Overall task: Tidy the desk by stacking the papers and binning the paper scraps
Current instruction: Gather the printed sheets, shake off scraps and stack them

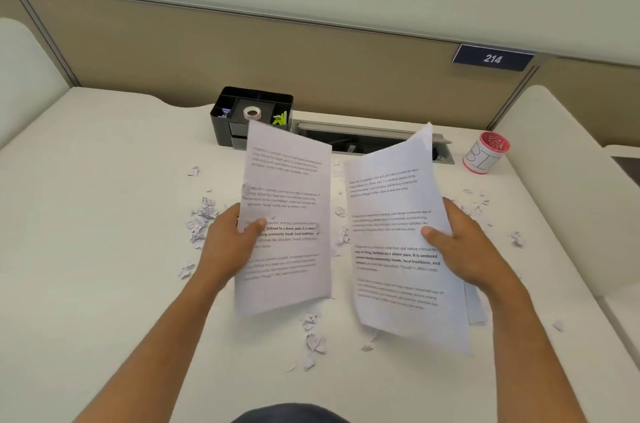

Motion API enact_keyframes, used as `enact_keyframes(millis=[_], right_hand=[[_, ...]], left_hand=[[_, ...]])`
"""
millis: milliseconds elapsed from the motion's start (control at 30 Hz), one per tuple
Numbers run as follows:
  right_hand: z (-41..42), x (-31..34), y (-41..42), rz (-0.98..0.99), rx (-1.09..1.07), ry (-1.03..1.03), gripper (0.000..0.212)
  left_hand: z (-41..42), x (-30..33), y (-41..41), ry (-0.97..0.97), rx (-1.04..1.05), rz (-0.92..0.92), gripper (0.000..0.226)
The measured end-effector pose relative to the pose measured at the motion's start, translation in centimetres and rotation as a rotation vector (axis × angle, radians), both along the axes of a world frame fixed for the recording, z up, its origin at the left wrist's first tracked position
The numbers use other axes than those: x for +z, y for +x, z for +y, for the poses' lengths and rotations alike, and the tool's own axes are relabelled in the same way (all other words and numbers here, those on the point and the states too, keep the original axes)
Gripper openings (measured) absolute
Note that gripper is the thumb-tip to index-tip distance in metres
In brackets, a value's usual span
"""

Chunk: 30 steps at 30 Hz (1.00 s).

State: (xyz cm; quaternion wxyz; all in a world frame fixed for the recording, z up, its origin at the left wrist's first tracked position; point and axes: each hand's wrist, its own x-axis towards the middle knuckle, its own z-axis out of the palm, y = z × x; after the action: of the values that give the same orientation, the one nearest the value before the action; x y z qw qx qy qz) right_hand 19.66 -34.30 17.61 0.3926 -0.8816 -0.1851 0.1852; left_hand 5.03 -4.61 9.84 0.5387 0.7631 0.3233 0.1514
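Note:
My left hand (231, 242) grips a printed paper sheet (287, 187) by its left edge, lifted above the white desk (104, 214). In my right hand (464, 249) is a second printed sheet (391, 200), held by its right edge and tilted inward; more sheet edges show beneath it at the lower right (476, 313). The two sheets are side by side with a narrow gap. Several torn paper scraps lie around: a cluster at the left (202, 220), some below the sheets (313, 336), others at the right (516, 239). A small red-rimmed white cup marked as a bin (485, 154) stands at the back right.
A black desk organiser (239, 131) with a tape roll and clips stands at the back centre. Behind the papers is an open grey cable tray (363, 138). A tan partition with a "214" sign (492, 58) bounds the back; white side dividers flank the desk.

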Motion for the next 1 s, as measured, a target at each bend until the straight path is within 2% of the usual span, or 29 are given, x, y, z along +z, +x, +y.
enact_keyframes(millis=[267,367,467,633,800,900,1000], right_hand=[[0.2,1.2,-0.8,-0.098,0.013,-0.109,0.038],[0.1,1.1,-1.0,-0.106,0.001,-0.075,0.038],[-0.2,0.8,-1.1,-0.099,-0.019,-0.041,0.036],[-1.0,0.1,-0.9,-0.077,-0.068,0.068,0.032],[-1.9,-1.8,-0.6,0.044,-0.19,0.353,0.042],[-2.0,-3.1,-0.5,0.183,-0.258,0.548,0.048],[-1.7,-4.1,-0.9,0.32,-0.259,0.681,0.046]], left_hand=[[0.1,5.5,0.6,0.732,-0.142,0.293,0.018],[-0.4,6.7,1.0,0.794,-0.132,0.296,0.018],[-0.4,6.9,1.2,0.671,-0.108,0.262,0.015],[-0.6,7.0,1.0,0.329,-0.1,0.061,0.011],[0.0,7.2,0.4,0.106,-0.086,-0.154,0.014],[-0.3,7.6,0.2,-0.138,-0.107,-0.292,0.019],[-1.0,7.5,0.3,-0.302,-0.144,-0.336,0.023]])
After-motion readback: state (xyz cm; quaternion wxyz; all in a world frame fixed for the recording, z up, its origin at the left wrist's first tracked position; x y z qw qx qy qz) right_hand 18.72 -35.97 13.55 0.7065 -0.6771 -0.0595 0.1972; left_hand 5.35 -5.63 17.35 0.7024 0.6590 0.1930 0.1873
